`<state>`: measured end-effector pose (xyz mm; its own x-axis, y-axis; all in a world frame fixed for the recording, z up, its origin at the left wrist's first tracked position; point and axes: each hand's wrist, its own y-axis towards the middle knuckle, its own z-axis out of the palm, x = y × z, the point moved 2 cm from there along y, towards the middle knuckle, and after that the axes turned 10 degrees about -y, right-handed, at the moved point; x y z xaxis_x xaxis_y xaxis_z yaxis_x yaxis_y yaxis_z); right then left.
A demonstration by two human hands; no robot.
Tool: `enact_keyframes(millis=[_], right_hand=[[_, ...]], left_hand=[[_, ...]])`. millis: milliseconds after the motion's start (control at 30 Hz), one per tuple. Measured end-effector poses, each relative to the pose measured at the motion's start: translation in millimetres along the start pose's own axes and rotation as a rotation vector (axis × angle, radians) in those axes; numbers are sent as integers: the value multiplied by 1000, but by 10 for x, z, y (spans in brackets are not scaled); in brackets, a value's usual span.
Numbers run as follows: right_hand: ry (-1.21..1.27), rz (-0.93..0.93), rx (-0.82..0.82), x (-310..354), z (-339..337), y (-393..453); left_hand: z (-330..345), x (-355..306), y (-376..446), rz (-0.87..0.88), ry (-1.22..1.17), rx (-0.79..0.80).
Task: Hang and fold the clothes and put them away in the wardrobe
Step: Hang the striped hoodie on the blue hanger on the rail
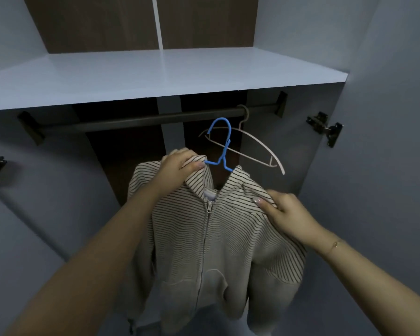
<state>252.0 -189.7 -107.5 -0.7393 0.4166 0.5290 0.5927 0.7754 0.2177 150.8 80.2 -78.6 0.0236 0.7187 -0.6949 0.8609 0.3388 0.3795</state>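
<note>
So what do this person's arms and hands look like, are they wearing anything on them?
Both forearms are bare, with no sleeves, gloves or watch in view. The right wrist carries a thin gold-coloured chain bracelet with a small charm. The nails are long and polished in a pale, glossy shade, visible on the right hand and on the left hand. No rings can be made out.

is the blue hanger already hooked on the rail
No, the blue hanger's hook hangs just below the rail, while both hands hold the striped hoodie on it.
</note>
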Motion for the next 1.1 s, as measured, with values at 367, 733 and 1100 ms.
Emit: enact_keyframes(millis=[367,733,1100], right_hand=[[139,186,-207,-70,178,1178],[-30,356,-80,-500,964,1645],[-98,267,204,-428,1027,881]], left_hand=[[365,204,24,-173,-369,-191],[317,211,-373,-329,-436,-190],[458,309,-957,-413,-100,-202]])
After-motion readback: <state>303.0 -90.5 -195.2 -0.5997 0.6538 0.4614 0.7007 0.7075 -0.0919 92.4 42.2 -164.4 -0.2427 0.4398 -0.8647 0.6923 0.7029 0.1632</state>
